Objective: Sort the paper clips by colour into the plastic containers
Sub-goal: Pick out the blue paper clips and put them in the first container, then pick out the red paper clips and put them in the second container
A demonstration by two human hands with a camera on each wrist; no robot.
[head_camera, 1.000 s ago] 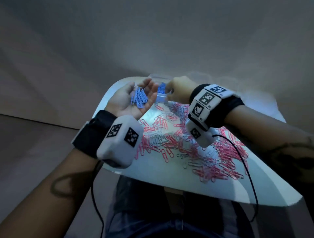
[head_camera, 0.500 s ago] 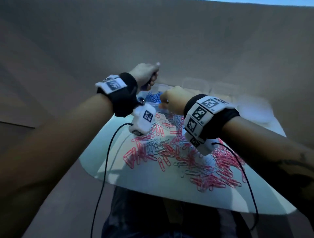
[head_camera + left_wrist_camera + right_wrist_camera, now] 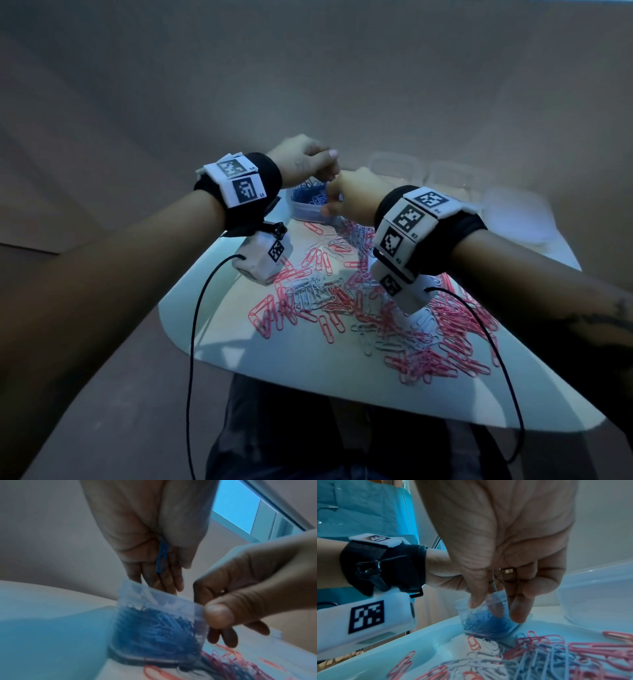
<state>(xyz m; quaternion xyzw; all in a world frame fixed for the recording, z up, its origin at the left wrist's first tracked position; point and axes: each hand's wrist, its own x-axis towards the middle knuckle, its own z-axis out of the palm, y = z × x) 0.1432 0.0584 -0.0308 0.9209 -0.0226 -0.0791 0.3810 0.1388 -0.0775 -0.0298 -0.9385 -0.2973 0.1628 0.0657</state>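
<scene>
A small clear plastic container [image 3: 305, 209] full of blue paper clips [image 3: 154, 626] stands at the far side of the white table [image 3: 308, 370]. My right hand [image 3: 346, 198] pinches its near wall between thumb [image 3: 217, 615] and fingers [image 3: 515, 609]. My left hand [image 3: 301, 164] hangs palm-down over the container's mouth with its fingers [image 3: 164, 580] pointing into it. One blue clip [image 3: 162, 557] still lies against that palm. Pink clips [image 3: 445, 329] and white clips [image 3: 308, 294] are strewn across the table between my wrists.
Two more clear containers [image 3: 394, 164] [image 3: 455, 178] stand behind my right hand; one [image 3: 599, 595] shows at the right of the right wrist view. Wrist-camera cables hang over the table's near edge.
My left hand, which was palm-up holding a heap of blue clips, has turned over above the container. The heap has left the palm. The right hand keeps its hold on the container.
</scene>
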